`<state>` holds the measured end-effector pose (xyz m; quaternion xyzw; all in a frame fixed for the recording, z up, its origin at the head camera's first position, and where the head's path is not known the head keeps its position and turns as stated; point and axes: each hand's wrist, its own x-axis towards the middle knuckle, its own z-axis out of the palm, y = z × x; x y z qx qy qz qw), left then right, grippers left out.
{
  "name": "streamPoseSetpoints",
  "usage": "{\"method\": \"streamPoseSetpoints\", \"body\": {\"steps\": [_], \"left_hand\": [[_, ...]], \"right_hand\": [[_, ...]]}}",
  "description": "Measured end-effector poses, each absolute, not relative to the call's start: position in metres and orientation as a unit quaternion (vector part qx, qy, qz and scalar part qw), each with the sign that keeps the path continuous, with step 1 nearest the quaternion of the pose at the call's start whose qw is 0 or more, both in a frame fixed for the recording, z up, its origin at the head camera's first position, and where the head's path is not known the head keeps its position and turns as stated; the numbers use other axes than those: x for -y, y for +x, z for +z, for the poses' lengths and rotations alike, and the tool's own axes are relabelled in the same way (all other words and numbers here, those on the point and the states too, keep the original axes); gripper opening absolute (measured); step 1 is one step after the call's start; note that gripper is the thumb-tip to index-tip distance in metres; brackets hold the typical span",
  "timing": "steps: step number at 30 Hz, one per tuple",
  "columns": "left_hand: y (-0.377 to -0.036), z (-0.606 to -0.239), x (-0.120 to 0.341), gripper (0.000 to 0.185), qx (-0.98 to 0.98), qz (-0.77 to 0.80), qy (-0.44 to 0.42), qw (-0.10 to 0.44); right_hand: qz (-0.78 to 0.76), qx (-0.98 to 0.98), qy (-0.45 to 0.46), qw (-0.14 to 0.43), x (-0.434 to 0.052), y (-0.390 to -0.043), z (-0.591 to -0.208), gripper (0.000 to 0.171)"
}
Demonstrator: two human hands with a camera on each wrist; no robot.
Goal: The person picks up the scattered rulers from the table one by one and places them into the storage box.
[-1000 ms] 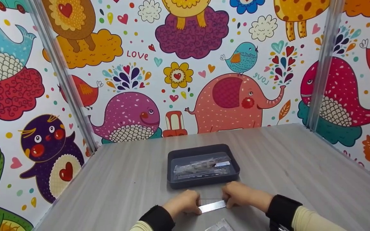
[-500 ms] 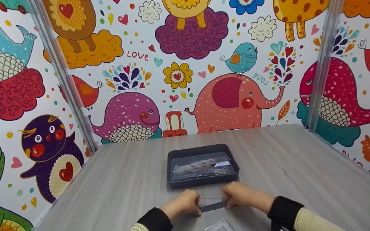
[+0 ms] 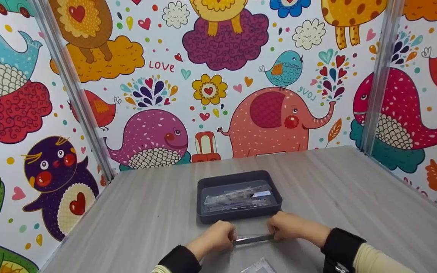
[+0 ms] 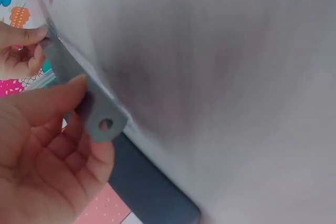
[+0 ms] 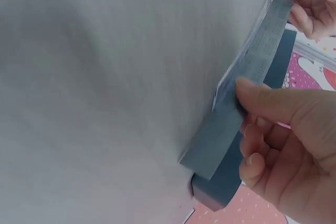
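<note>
A: What's nearest the person?

B: A clear packet (image 3: 258,266) lies on the table (image 3: 355,197) just below the wrists, touched by neither hand.

A: And the hands themselves?

B: The left hand (image 3: 214,237) pinches one end of a steel ruler (image 3: 252,239), thumb over the end with the hole (image 4: 105,125). The right hand (image 3: 290,226) pinches the other end, thumb on the face and fingers curled behind. So both hands are closed on the ruler, which hangs level between them just above the table.

A: Why hold it by the ends?

B: I'd guess it keeps the long strip steady and lets it be turned about its length. It seems to sit in a clear sleeve; the wrist views show a see-through film along its edge, though it is blurred.

A: What's beyond the hands?

B: A dark tray (image 3: 237,178), just past the fingertips, holding more clear-wrapped pieces (image 3: 237,199). Behind it stand the painted walls (image 3: 218,76).

A: Anything different from a second ago?

B: Yes. Then the ruler's broad bright face was up; now it is tipped nearly edge-on and shows as a thin dark line. The hands have drifted slightly toward the tray. Tray and packet have not moved.
</note>
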<state>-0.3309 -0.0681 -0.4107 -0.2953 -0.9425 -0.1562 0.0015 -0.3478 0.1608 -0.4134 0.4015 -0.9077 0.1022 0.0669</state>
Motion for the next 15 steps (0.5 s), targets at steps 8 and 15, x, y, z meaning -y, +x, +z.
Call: {"method": "streamPoseSetpoints", "body": {"steps": [8, 15], "left_hand": [[-0.338, -0.409, 0.069, 0.019, 0.921, -0.209, -0.307, 0.118], [-0.344, -0.409, 0.074, 0.021, 0.905, -0.146, -0.335, 0.217]], "right_hand": [[0.102, 0.92, 0.329, 0.185, -0.164, -0.351, -0.406, 0.019], [0.151, 0.894, 0.322, 0.273, -0.16, -0.362, -0.4, 0.017]]}}
